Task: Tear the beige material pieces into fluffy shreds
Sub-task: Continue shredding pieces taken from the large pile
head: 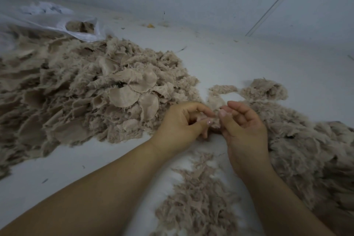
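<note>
A small beige fabric piece is held between both hands at the centre of the view. My left hand pinches its left side with thumb and curled fingers. My right hand pinches its right side, thumb against fingertips. To the left lies a large heap of beige round fabric pieces, some whole, some frayed. Fluffy beige shreds are spread on the right, and more shreds lie between my forearms.
A white plastic bag with beige pieces inside lies at the back left. The work surface is white, meeting a pale wall behind. A small clump of shreds sits just beyond my hands.
</note>
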`<state>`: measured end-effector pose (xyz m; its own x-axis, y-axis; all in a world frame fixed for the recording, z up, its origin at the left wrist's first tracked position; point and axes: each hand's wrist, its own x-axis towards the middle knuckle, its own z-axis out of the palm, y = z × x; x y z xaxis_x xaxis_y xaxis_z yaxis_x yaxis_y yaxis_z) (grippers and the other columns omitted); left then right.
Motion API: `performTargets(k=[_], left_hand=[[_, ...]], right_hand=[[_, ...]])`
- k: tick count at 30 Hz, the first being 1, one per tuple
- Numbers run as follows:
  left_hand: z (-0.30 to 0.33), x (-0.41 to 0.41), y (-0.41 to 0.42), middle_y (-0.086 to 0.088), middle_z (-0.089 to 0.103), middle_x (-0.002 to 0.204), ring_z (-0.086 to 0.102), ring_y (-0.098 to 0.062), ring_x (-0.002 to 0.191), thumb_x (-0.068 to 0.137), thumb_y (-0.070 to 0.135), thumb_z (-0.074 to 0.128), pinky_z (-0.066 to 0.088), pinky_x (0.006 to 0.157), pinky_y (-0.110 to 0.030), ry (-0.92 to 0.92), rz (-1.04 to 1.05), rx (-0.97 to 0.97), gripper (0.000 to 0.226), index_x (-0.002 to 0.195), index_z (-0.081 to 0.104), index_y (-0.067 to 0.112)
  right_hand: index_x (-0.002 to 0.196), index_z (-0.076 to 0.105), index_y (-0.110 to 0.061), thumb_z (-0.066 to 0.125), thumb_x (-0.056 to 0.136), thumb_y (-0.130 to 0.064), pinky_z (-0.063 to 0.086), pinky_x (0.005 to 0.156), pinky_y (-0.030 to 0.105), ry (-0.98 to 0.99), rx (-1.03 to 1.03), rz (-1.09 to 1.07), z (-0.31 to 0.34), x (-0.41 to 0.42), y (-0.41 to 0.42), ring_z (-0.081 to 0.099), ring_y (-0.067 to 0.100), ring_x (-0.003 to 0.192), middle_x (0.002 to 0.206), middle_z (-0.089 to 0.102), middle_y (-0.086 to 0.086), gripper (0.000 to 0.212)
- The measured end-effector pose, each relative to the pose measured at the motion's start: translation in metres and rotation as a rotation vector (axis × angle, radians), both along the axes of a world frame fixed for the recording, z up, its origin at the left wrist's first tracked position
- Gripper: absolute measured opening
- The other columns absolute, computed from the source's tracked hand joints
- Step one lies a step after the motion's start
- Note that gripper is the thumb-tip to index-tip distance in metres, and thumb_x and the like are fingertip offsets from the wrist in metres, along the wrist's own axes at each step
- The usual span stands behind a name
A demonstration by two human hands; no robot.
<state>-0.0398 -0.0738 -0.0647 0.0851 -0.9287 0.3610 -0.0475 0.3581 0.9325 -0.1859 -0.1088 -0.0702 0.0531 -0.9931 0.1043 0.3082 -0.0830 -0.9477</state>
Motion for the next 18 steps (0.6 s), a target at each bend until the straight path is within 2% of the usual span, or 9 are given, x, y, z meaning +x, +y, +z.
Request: performTargets(k=[3,5,8,9,10,12,13,16,18], left_hand=[[-0.001,0.001,0.001,-0.006,0.06,0.052,0.054,-0.016,0.044,0.09,-0.007,0.062,0.046,0.048,-0.022,0.028,-0.06,0.047,0.015,0.092,0.061,0.008],[0.0,0.006,-0.001,-0.004,0.056,0.046,0.046,-0.015,0.038,0.091,-0.006,0.059,0.04,0.045,-0.021,0.063,-0.119,0.06,0.014,0.089,0.055,0.007],[0.005,0.018,0.0,-0.006,0.051,0.043,0.039,-0.015,0.033,0.089,-0.001,0.058,0.037,0.046,-0.021,0.228,-0.427,0.145,0.009,0.084,0.051,0.001],[0.008,0.021,0.002,-0.007,0.051,0.044,0.041,-0.014,0.032,0.091,0.006,0.06,0.038,0.044,-0.02,0.265,-0.551,0.197,0.013,0.082,0.053,-0.001],[0.009,0.024,0.003,-0.01,0.053,0.046,0.043,-0.014,0.032,0.092,0.02,0.063,0.037,0.043,-0.02,0.239,-0.61,0.259,0.027,0.08,0.057,-0.003],[0.01,0.025,0.004,-0.015,0.055,0.048,0.044,-0.017,0.03,0.088,0.053,0.06,0.034,0.041,-0.02,0.008,-0.502,0.368,0.056,0.075,0.064,-0.002],[0.01,0.022,0.004,-0.016,0.055,0.047,0.043,-0.018,0.029,0.087,0.059,0.058,0.032,0.039,-0.02,-0.103,-0.368,0.371,0.059,0.073,0.064,0.001],[0.007,0.013,-0.001,0.0,0.054,0.042,0.041,-0.011,0.03,0.086,0.04,0.072,0.028,0.034,-0.015,-0.169,0.038,0.244,0.039,0.075,0.055,0.006],[0.006,0.009,-0.003,0.005,0.052,0.041,0.041,-0.004,0.033,0.086,0.024,0.073,0.029,0.036,-0.014,-0.203,0.086,0.203,0.028,0.072,0.053,0.01]], right_hand=[[0.101,0.067,-0.016,0.073,0.084,0.004,0.058,0.078,0.026,0.017,0.016,-0.059,0.0,0.0,0.0,0.071,0.012,0.089,0.088,0.075,-0.005,0.027],[0.099,0.066,-0.017,0.071,0.085,0.006,0.058,0.076,0.024,0.02,0.023,-0.113,0.0,-0.001,-0.001,0.071,0.009,0.086,0.091,0.074,-0.003,0.027],[0.1,0.065,-0.018,0.071,0.087,0.006,0.057,0.08,0.027,0.02,0.038,-0.156,0.001,-0.004,-0.002,0.07,0.006,0.084,0.098,0.072,-0.001,0.028],[0.1,0.065,-0.018,0.07,0.086,0.007,0.057,0.079,0.026,0.027,0.03,-0.151,0.001,-0.004,-0.001,0.07,0.006,0.086,0.099,0.072,0.0,0.029],[0.101,0.064,-0.017,0.07,0.086,0.009,0.057,0.078,0.024,0.043,0.008,-0.135,0.002,-0.003,-0.001,0.071,0.007,0.088,0.1,0.072,0.0,0.03],[0.104,0.063,-0.013,0.069,0.084,0.014,0.057,0.076,0.019,0.083,-0.046,-0.074,0.003,0.0,0.002,0.071,0.007,0.092,0.103,0.072,0.004,0.034],[0.107,0.062,-0.011,0.069,0.082,0.015,0.057,0.076,0.019,0.098,-0.068,-0.043,0.004,0.002,0.004,0.071,0.006,0.092,0.106,0.071,0.005,0.037],[0.114,0.059,-0.018,0.075,0.08,0.011,0.059,0.079,0.025,0.146,-0.113,0.024,0.004,0.005,0.007,0.072,0.008,0.095,0.119,0.066,0.003,0.048],[0.117,0.057,-0.025,0.071,0.08,0.016,0.059,0.079,0.028,0.171,-0.128,0.072,0.003,0.006,0.008,0.071,0.01,0.097,0.125,0.064,0.001,0.057]])
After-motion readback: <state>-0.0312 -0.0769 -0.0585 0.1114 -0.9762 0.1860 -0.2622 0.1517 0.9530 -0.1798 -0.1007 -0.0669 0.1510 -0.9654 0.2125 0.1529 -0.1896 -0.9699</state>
